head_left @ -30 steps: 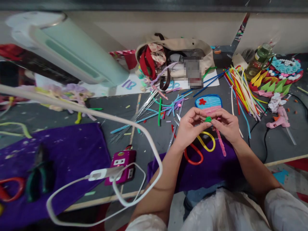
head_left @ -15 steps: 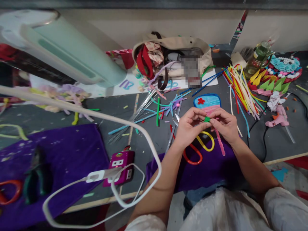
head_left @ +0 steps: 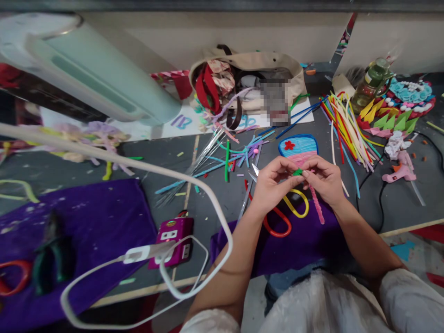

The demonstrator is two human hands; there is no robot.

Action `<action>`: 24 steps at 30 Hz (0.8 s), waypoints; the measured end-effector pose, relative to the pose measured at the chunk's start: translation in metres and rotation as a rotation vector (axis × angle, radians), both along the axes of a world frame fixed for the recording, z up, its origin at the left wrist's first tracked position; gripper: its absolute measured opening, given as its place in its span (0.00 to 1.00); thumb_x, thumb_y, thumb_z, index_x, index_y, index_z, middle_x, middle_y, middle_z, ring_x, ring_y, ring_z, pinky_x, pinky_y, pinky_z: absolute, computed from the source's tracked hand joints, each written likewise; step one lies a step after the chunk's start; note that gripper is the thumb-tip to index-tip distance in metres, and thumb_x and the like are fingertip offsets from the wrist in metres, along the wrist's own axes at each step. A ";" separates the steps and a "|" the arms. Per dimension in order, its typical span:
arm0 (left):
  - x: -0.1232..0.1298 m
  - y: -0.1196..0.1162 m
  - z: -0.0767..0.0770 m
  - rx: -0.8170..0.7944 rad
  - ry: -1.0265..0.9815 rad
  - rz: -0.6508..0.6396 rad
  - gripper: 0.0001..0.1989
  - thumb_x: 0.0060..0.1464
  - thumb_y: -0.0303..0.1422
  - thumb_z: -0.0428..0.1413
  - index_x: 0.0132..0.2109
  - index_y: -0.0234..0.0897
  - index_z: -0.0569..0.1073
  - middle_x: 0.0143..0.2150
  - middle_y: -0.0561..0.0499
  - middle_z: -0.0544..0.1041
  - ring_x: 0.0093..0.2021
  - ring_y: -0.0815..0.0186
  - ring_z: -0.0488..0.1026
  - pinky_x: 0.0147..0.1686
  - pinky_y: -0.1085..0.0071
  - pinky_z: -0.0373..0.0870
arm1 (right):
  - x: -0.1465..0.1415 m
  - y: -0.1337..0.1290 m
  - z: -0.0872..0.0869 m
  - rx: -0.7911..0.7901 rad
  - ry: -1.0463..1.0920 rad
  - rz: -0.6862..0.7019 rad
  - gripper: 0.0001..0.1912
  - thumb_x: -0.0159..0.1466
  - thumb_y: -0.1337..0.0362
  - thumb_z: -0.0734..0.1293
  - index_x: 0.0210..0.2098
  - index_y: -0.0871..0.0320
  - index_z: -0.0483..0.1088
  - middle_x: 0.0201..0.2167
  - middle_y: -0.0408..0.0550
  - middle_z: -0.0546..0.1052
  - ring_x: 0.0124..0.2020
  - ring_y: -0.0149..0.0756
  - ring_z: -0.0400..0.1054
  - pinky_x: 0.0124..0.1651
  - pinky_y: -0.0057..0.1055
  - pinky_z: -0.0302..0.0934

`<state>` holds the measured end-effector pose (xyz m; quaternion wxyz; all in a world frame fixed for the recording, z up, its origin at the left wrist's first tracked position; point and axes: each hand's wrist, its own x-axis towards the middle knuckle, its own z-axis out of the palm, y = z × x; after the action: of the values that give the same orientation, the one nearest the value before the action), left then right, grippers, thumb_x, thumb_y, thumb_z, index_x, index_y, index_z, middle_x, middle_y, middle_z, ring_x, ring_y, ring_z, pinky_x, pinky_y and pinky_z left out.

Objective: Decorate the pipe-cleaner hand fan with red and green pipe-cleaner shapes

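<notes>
My left hand (head_left: 276, 181) and my right hand (head_left: 323, 178) meet at right of centre, both closed on a small green piece (head_left: 298, 172) pinched between the fingertips. Just beyond them lies a blue and pink fuzzy-stemmed shape (head_left: 299, 146) with a red flower on it, its lower part hidden by my fingers. A pink fuzzy strip (head_left: 317, 206) hangs down below my right hand. Under my left hand are scissors with one red and one yellow handle loop (head_left: 303, 203); their blade tips show left of the hand. A purple cloth (head_left: 298, 249) lies beneath.
Colored stems (head_left: 347, 129) and a pink glue gun (head_left: 400, 169) lie right. Behind stand a cloth bag (head_left: 249, 60) and green bottle (head_left: 373, 85). At left are a purple power block (head_left: 176, 240) with a looping white cable, pliers (head_left: 52, 254) and a pale green appliance (head_left: 114, 74).
</notes>
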<state>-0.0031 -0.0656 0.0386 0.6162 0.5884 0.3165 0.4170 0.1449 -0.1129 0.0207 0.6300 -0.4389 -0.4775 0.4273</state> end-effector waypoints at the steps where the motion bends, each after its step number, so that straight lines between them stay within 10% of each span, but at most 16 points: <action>1: 0.000 0.000 0.000 -0.001 -0.001 0.001 0.18 0.42 0.39 0.70 0.34 0.36 0.72 0.29 0.54 0.73 0.31 0.71 0.70 0.32 0.75 0.68 | 0.000 0.000 0.000 0.002 0.002 0.000 0.06 0.59 0.60 0.72 0.34 0.55 0.75 0.33 0.43 0.73 0.26 0.27 0.67 0.23 0.24 0.70; 24: 0.002 0.002 0.001 -0.040 -0.045 -0.006 0.19 0.42 0.39 0.70 0.38 0.36 0.72 0.32 0.54 0.72 0.33 0.70 0.69 0.33 0.75 0.67 | 0.001 0.001 -0.004 0.032 -0.029 -0.035 0.06 0.61 0.60 0.71 0.34 0.55 0.75 0.32 0.42 0.72 0.26 0.26 0.67 0.23 0.23 0.69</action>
<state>-0.0011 -0.0641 0.0391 0.6360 0.5675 0.3091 0.4218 0.1458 -0.1122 0.0163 0.6373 -0.4434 -0.4855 0.4019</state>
